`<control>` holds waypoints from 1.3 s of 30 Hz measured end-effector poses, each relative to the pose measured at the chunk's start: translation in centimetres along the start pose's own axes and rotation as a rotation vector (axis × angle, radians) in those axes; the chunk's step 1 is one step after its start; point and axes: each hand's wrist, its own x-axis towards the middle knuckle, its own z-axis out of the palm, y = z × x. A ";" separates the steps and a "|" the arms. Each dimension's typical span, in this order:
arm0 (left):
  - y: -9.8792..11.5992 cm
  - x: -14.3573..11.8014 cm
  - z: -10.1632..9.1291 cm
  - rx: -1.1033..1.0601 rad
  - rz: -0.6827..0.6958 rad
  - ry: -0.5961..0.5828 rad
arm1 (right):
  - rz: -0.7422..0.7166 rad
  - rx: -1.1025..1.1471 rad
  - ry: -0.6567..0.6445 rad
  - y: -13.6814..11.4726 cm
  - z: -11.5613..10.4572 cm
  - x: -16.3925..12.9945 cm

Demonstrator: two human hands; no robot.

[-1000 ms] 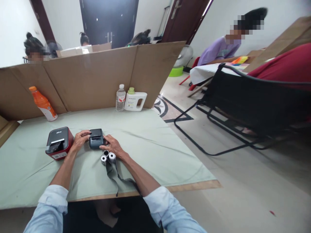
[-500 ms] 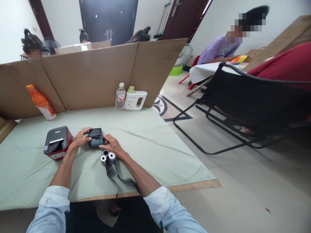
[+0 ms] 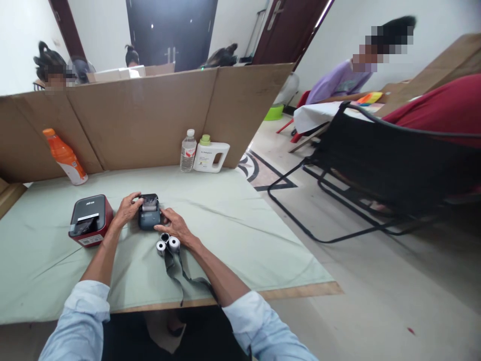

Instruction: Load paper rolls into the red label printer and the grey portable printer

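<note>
A small dark portable printer (image 3: 149, 220) lies on the green cloth between my hands. Its lid is raised, and a pale paper roll shows in the compartment. My left hand (image 3: 129, 208) has its fingers closed on the raised lid at the upper left corner. On the right side, my right hand (image 3: 175, 225) grips the printer's body with thumb and fingers. Just below my right hand stand several small white paper rolls (image 3: 173, 244), and a dark strap (image 3: 171, 268) trails from them toward the table's front edge.
A red and black label printer (image 3: 90, 218) stands left of my left forearm. Along the cardboard screen (image 3: 150, 120) are an orange bottle (image 3: 65, 158), a clear water bottle (image 3: 188, 153) and a white jug (image 3: 212, 156). A black folding chair (image 3: 376, 165) and people are beyond the table.
The printer's lid has gone from closed to raised, with my left hand moving up slightly with it. My right hand stays on the body.
</note>
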 end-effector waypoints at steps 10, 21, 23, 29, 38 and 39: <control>1.0 2.9 0.8 0.077 -0.045 0.069 | -0.005 0.010 0.000 0.4 0.2 0.2; -1.0 1.3 0.4 -0.159 0.016 -0.002 | 0.000 0.066 0.038 0.2 0.2 0.5; -1.4 1.1 0.5 -0.162 0.052 0.010 | 0.008 0.084 0.050 0.1 0.2 0.9; -2.7 -0.7 0.0 0.022 0.189 -0.021 | 0.011 -0.024 -0.001 -0.5 -0.6 2.9; -0.5 -0.5 0.9 0.312 0.325 -0.015 | -0.049 -0.254 -0.047 -3.5 -1.2 6.4; 0.1 -0.4 1.0 0.325 0.340 -0.011 | -0.064 -0.258 -0.044 -3.9 -1.3 6.7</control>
